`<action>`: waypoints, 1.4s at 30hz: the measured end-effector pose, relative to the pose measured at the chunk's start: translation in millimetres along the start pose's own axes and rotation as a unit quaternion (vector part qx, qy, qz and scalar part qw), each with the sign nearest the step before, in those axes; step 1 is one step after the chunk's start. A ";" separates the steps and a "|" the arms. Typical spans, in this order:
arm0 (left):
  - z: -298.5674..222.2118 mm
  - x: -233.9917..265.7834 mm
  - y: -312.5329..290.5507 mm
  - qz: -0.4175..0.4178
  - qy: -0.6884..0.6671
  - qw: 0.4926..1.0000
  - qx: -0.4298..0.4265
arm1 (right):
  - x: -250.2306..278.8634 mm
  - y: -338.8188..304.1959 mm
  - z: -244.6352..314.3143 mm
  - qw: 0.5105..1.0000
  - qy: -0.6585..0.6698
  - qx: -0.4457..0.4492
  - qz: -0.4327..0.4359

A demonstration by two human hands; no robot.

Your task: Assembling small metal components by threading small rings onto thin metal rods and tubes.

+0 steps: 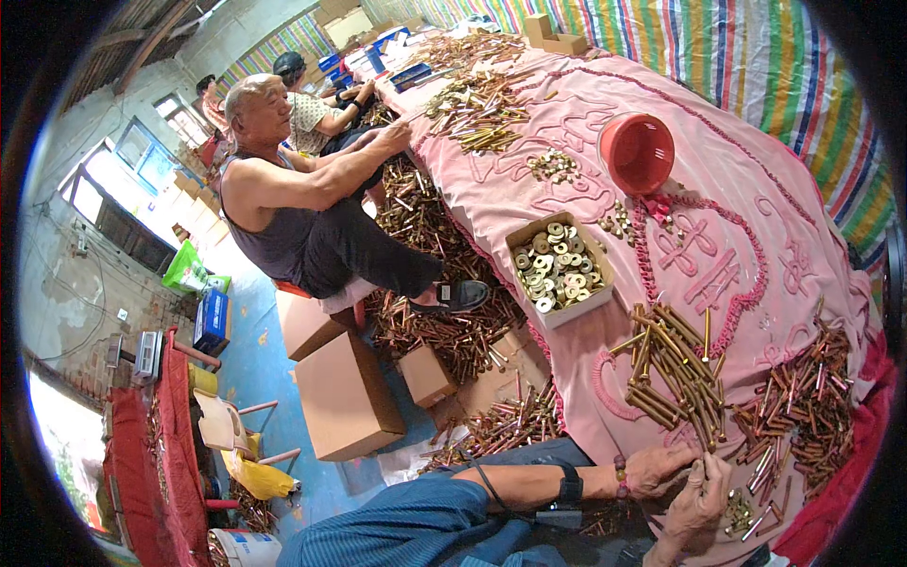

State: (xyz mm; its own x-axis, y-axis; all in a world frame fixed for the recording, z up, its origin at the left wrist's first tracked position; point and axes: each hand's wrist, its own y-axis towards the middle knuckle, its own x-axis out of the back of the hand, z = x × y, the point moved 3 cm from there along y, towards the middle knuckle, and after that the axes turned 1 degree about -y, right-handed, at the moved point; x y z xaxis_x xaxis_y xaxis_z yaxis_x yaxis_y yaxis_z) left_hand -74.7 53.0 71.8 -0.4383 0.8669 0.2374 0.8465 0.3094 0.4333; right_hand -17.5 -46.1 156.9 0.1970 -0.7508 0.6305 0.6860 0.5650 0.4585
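Note:
My left hand (656, 471), with a beaded bracelet and a dark wrist band on its arm, reaches in from the left. My right hand (697, 503) comes up from the lower edge. Both hands are closed, their fingertips meeting at the near end of a pile of long brass-coloured bolts (671, 373). Whatever sits between the fingers is too small or hidden to make out. Close beside my right hand lies a small heap of metal pieces (739, 512), perhaps nuts. Reddish bolts (803, 406) are piled to the right on the pink cloth (595, 378).
An open box of washers (559, 310) and a red bucket (635, 156) stand farther up the cloth. Small nuts (619, 225) lie loose between them. At left, a seated person (283, 180) works beside a large bolt heap (425, 321). Cardboard boxes (345, 402) stand on the blue floor.

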 end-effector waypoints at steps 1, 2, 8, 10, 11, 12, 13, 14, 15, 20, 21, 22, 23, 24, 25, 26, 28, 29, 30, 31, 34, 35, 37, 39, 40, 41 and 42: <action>-0.4 0.8 0.2 0.001 0.000 1.000 0.000 | 0.3 0.2 1.8 1.000 0.000 -0.001 -0.002; -0.5 1.3 0.1 0.011 0.005 1.000 0.006 | 0.6 0.4 2.8 1.000 -0.001 -0.003 -0.004; 9.1 -4.1 -4.5 0.016 -0.002 1.000 0.007 | -0.4 1.9 5.0 1.000 -0.010 0.007 0.002; 10.7 -4.8 -5.4 0.020 -0.001 1.000 0.011 | -2.6 1.5 4.7 1.000 -0.005 0.007 -0.003; 13.3 -5.9 -6.5 0.031 0.004 0.999 0.021 | -2.9 1.3 4.8 1.000 0.001 0.007 -0.008; 15.8 -6.9 -7.5 0.043 0.009 0.999 0.031 | -2.7 1.5 5.6 1.000 0.000 0.006 -0.007; 17.8 -6.2 -7.6 0.043 0.008 0.999 0.031 | -2.8 2.3 6.8 1.000 0.000 0.009 -0.009; 19.4 -6.0 -7.5 0.056 0.004 0.998 0.028 | -2.7 2.7 7.5 1.000 -0.001 0.011 -0.010; 20.0 -6.3 -7.3 0.068 0.000 0.997 0.025 | -2.6 2.5 7.0 1.000 -0.001 0.011 -0.010; 17.9 -5.5 -8.1 0.061 -0.009 0.998 0.022 | -4.1 0.9 4.6 1.000 0.018 0.009 -0.008; 18.0 -5.8 -8.3 0.062 -0.004 0.998 0.022 | -4.6 0.4 4.1 1.000 0.018 0.009 -0.008; 16.0 -5.0 -7.5 0.063 -0.005 0.998 0.023 | -4.7 -0.5 2.9 1.000 0.012 0.009 -0.011; 13.2 -3.5 -6.3 0.065 -0.005 0.997 0.030 | -4.6 -1.3 2.0 1.000 0.006 0.009 -0.014; 11.1 -2.6 -5.5 0.068 -0.006 0.997 0.038 | -4.7 -1.9 1.5 1.000 0.006 0.008 -0.014; 9.9 -2.3 -5.0 0.068 -0.006 0.997 0.039 | -5.0 -2.1 1.3 1.000 0.007 0.005 -0.014; 8.3 -1.2 -4.5 0.054 -0.006 0.998 0.027 | -5.1 -2.1 1.6 1.000 0.009 0.003 -0.014; 9.1 -0.7 -4.4 0.039 -0.006 0.999 0.015 | -4.8 -0.5 5.7 1.000 0.006 0.005 -0.014; 11.9 -1.5 -5.0 0.044 -0.010 0.999 0.012 | -4.8 0.7 8.5 1.000 0.003 0.008 -0.013; 13.4 -2.1 -5.2 0.050 -0.014 0.999 0.009 | -5.1 1.5 10.6 1.000 0.004 0.008 -0.013; 11.9 -1.9 -4.1 0.051 -0.014 0.999 0.010 | -5.0 1.9 11.9 1.000 -0.003 0.007 -0.013; 6.7 0.7 -1.7 0.048 -0.014 0.999 0.012 | -5.8 0.6 9.3 1.000 -0.008 0.008 -0.016; 5.1 2.1 -1.5 0.053 -0.006 0.998 0.018 | -6.5 -0.3 8.3 1.000 -0.006 0.010 -0.017; 4.4 2.6 -1.3 0.058 0.002 0.998 0.023 | -8.4 -2.3 5.6 1.000 0.000 0.006 -0.021; 4.3 2.7 -1.6 0.044 -0.012 0.999 0.022 | -8.9 -3.1 4.1 1.000 0.005 0.001 -0.025; 3.1 2.9 -1.1 0.044 -0.012 0.999 0.021 | -8.3 -2.8 5.6 1.000 0.001 0.004 -0.025; 1.5 3.5 -0.8 0.045 -0.008 0.999 0.024 | -7.7 -2.7 7.3 1.000 -0.003 0.008 -0.025; 0.5 3.7 -0.3 0.046 -0.004 0.999 0.027 | -7.1 -2.8 8.9 1.000 -0.003 0.009 -0.026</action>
State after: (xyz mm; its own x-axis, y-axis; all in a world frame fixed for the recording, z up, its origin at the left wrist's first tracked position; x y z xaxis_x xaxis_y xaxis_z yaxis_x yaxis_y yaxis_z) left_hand -76.5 56.3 72.1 -0.3558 0.8959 0.2662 0.8983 0.2492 0.3620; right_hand -27.0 -39.3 156.7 0.1571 -0.7765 0.6102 0.6819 0.5322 0.5017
